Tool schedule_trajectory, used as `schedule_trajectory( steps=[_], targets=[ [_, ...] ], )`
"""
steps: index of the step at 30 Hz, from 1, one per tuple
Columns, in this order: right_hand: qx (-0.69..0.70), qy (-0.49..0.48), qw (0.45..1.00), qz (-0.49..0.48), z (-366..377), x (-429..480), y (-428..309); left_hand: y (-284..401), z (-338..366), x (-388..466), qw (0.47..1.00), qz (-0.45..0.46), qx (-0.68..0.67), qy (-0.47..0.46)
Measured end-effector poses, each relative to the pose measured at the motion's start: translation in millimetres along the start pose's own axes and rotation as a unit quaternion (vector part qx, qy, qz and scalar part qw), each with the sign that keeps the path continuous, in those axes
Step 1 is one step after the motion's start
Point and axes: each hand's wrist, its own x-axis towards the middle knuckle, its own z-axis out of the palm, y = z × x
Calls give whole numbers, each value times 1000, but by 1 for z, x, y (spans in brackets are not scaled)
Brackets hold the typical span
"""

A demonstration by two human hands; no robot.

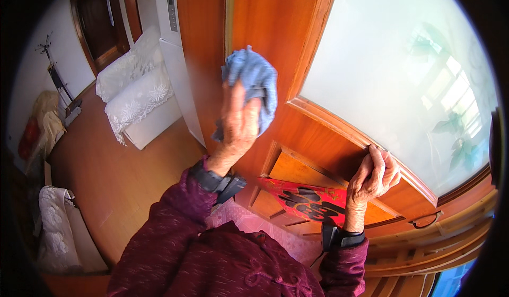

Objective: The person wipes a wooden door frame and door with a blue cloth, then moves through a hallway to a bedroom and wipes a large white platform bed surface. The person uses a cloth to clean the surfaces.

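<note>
A crumpled blue cloth (pixel 258 72) is under my left hand (pixel 238 124), which presses it against the orange-brown wooden door (pixel 274 38) near its upright edge. Both the cloth and the fingers are slightly blurred. My right hand (pixel 375 174) has its fingers curled onto the wooden moulding (pixel 330 120) along the lower side of the frosted glass pane (pixel 370 58). Some of its fingertips are hidden from me. Below that hand, a red paper decoration (pixel 306 199) with large dark characters covers part of the door's lower panels.
A white refrigerator (pixel 179 78) stands beyond the door's edge at left. Near it is a seat with a white lace cover (pixel 135 94). Against the far wall stands a black coat rack (pixel 59 78). Slatted wooden furniture (pixel 429 253) curves along the lower right.
</note>
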Motion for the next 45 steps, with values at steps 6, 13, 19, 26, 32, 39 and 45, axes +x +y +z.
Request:
schedule_trajectory(
  steps=[6,13,19,26,32,39,45],
  targets=[
    [24,43,999,-9,3,2,2,11,62,-20,975,145,165,-17],
    [67,-8,998,-10,-1,10,4,49,94,-31,930,248,177,-207],
    [54,25,998,2,5,7,4,-8,33,-18,899,347,208,-170],
    [21,37,999,18,8,2,5,-50,7,1,986,52,139,72],
    [22,34,999,19,9,1,7,-55,-2,-16,992,-53,48,100],
    [9,14,999,43,4,6,0,-83,-94,-75,865,-483,-119,65],
    [202,22,946,252,5,-16,-54,-79,-240,-129,690,-559,-384,253]
  ],
)
